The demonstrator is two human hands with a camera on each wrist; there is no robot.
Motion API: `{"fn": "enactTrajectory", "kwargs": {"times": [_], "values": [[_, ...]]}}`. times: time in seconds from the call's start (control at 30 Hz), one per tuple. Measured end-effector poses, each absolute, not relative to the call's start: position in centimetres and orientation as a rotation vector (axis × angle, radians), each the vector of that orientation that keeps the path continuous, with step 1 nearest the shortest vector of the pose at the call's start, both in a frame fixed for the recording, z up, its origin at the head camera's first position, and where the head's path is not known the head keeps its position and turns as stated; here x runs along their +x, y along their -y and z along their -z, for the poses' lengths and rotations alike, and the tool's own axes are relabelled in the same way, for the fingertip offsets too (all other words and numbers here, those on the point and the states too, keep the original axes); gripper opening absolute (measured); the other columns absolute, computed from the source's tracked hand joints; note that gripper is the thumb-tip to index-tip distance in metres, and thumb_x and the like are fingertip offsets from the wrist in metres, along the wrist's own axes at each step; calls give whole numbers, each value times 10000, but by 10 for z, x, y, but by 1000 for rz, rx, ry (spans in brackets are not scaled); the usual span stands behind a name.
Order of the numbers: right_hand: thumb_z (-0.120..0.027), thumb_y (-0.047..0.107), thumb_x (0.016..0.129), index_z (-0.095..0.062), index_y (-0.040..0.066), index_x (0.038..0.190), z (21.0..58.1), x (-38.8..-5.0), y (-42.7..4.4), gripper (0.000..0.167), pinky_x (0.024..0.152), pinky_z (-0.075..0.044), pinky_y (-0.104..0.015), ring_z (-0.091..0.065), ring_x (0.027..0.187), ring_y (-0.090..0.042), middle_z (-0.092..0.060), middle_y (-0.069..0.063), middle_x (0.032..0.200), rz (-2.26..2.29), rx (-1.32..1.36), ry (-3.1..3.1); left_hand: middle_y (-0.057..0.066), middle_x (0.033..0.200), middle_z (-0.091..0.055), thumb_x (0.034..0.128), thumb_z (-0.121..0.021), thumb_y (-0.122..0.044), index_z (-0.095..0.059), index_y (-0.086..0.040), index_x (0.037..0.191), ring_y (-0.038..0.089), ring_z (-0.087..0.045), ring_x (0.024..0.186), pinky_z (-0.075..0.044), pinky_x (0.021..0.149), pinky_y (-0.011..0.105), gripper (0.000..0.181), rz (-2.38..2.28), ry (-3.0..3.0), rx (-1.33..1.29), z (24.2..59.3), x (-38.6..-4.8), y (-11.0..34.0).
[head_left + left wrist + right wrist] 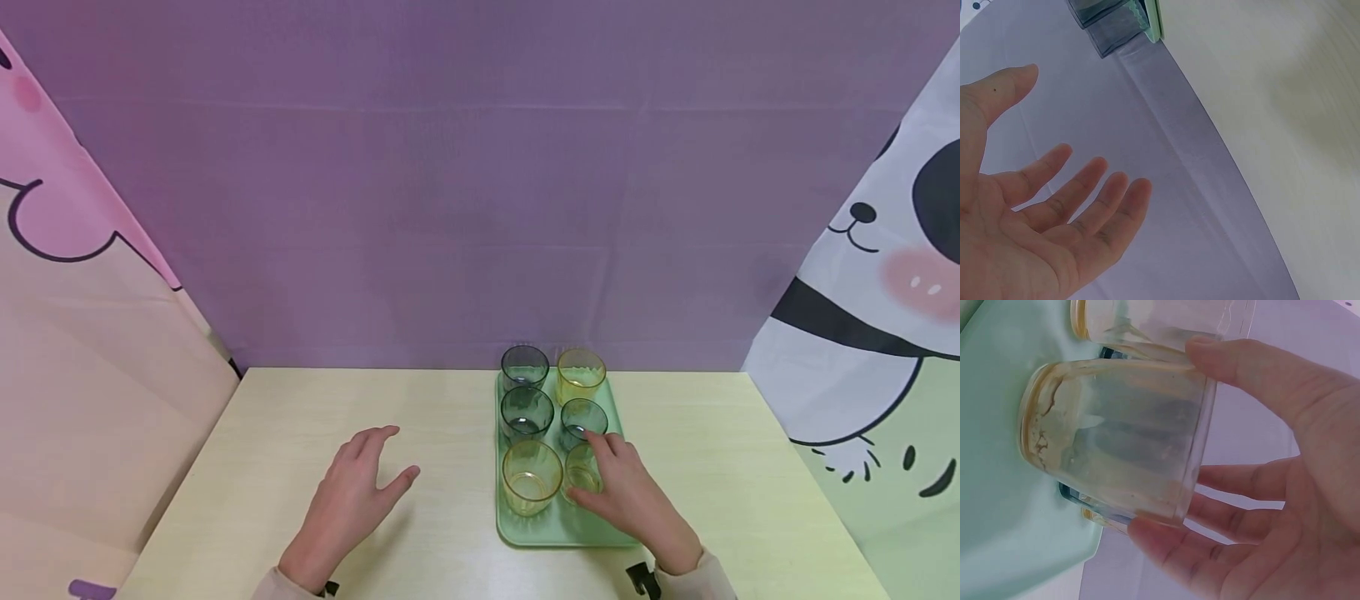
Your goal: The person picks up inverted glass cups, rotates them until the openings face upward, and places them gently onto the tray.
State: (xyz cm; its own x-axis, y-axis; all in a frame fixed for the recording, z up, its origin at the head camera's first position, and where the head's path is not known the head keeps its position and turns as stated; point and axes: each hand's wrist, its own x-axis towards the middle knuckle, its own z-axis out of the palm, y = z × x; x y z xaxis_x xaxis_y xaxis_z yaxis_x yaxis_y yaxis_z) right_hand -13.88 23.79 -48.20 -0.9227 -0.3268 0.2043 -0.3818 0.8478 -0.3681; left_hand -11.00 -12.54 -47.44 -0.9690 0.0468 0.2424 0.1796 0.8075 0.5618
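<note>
My right hand [628,490] is at the near right of a green tray [547,532], its thumb and fingers spanning the rim of a clear yellowish glass [1129,437]. This glass stands upright on the tray. Beside it is a larger yellow glass [531,479]. Behind them are a bluish-grey glass [583,421], two dark grey glasses, one in the middle [527,415] and one at the back [524,367], and another yellow glass [581,375]. Left of the tray, my left hand [348,502] hovers over the table with fingers spread, holding nothing.
The pale wood table [442,467] lies under the tray. A purple cloth [450,208] rises behind its far edge. Cartoon-printed cloths hang at the sides, a pink one [67,200] at left and a panda one [855,283] at right.
</note>
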Motion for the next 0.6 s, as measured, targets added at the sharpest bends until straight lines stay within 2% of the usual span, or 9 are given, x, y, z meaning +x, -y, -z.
{"fn": "enactTrajectory", "kwargs": {"times": [0.37, 0.6], "values": [[-871, 303, 777, -482, -64, 1400, 482, -140, -237, 821, 872, -520, -490, -551, 1040, -383, -537, -211, 1145, -617, 527, 2932, 157, 1347, -554, 879, -771, -348, -571, -72, 1351, 387, -532, 1215, -508, 902, 555, 582, 876, 2801, -165, 474, -111, 124], [-861, 319, 786, -516, -56, 1367, 479, -136, -238, 773, 829, -533, -485, -553, 1020, -391, -545, -209, 1144, -581, 507, 2882, 161, 1351, -548, 878, -768, -352, -575, -56, 1343, 386, -514, 1235, -502, 915, 545, 584, 814, 2807, -171, 474, -110, 125]]}}
